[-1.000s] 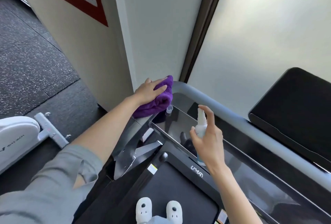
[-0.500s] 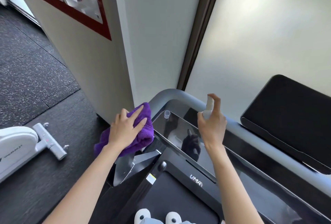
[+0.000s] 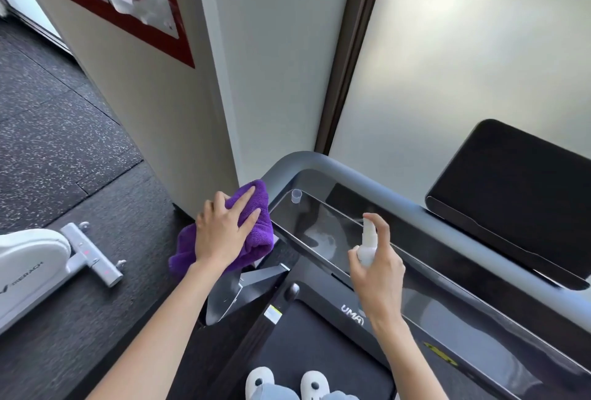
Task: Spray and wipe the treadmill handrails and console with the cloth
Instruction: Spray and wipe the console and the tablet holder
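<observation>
A purple cloth point(image 3: 256, 239) lies bunched over the left end of the treadmill's grey handrail point(image 3: 319, 161). My left hand point(image 3: 224, 233) presses down on the cloth with fingers spread flat. My right hand point(image 3: 377, 268) grips a small white spray bottle point(image 3: 367, 244) upright, with the forefinger curled over its nozzle, above the glossy black console panel point(image 3: 323, 227). A wet smear shows on the panel just left of the bottle. A small clear cap point(image 3: 296, 196) stands on the panel's far left corner.
The grey rail runs right along a frosted window. A black pad point(image 3: 511, 195) sits beyond it at right. The treadmill belt point(image 3: 319, 348) and two white shoes point(image 3: 287, 383) are below. A white exercise machine point(image 3: 32, 268) stands on the dark floor at left.
My left hand slid the cloth from the rail's corner down its left end. My right hand raised the bottle over the rail, then brought it back down over the console.
</observation>
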`<action>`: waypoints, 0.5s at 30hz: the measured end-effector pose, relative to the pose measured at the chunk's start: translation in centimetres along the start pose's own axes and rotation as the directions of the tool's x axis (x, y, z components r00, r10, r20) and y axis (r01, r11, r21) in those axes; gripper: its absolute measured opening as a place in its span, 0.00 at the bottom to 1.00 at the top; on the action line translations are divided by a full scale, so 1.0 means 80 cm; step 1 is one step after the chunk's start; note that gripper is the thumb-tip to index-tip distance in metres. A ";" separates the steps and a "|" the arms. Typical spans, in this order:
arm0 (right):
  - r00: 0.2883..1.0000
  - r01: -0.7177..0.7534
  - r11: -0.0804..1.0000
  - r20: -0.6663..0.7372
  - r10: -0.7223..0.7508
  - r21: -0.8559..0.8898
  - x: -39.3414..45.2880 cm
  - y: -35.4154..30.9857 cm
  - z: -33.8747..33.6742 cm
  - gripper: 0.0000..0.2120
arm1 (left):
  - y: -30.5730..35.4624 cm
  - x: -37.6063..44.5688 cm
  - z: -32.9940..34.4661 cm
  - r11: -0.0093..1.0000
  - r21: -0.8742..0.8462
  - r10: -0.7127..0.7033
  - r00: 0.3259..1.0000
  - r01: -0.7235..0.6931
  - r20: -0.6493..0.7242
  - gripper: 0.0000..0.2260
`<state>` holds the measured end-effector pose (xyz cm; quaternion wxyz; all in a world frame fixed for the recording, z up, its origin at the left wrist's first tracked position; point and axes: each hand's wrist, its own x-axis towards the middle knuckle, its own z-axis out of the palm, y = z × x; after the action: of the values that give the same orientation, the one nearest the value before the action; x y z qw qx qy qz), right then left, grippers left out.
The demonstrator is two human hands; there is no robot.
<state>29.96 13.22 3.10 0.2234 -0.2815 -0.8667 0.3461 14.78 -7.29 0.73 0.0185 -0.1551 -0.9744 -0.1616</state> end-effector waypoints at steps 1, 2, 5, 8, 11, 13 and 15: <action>1.000 -0.002 1.000 -0.029 0.002 0.020 0.001 0.001 -0.001 0.29 | 0.001 0.000 0.000 1.000 -0.005 0.003 1.000 -0.003 -0.009 0.22; 0.999 -0.002 1.000 -0.043 0.003 0.027 0.003 0.001 -0.003 0.29 | 0.001 -0.001 0.000 1.000 -0.017 0.004 1.000 -0.004 -0.024 0.22; 1.000 0.000 1.000 -0.008 0.000 -0.030 0.012 -0.001 -0.005 0.31 | 0.001 -0.004 -0.001 1.000 -0.030 -0.008 0.999 0.007 -0.045 0.21; 1.000 0.022 0.998 0.018 -0.021 -0.055 0.017 -0.005 -0.005 0.32 | 0.001 -0.006 -0.001 1.000 -0.022 -0.007 0.999 0.006 -0.053 0.21; 0.999 0.024 1.000 0.025 -0.023 -0.017 0.029 -0.016 0.002 0.31 | 0.003 -0.006 -0.001 1.000 -0.009 -0.003 0.998 0.003 -0.061 0.22; 0.998 0.036 0.999 0.057 -0.036 0.000 0.046 -0.030 0.016 0.30 | 0.003 -0.007 0.000 1.000 0.004 -0.004 0.998 0.005 -0.058 0.22; 0.991 0.064 0.998 0.116 -0.061 -0.021 0.067 -0.046 0.037 0.31 | 0.002 -0.007 0.001 1.000 0.012 -0.008 0.998 0.008 -0.055 0.22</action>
<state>23.04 13.03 4.84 0.1802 -0.2367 -0.8907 0.3438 15.38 -7.26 0.68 0.0457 -0.1467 -0.9751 -0.1601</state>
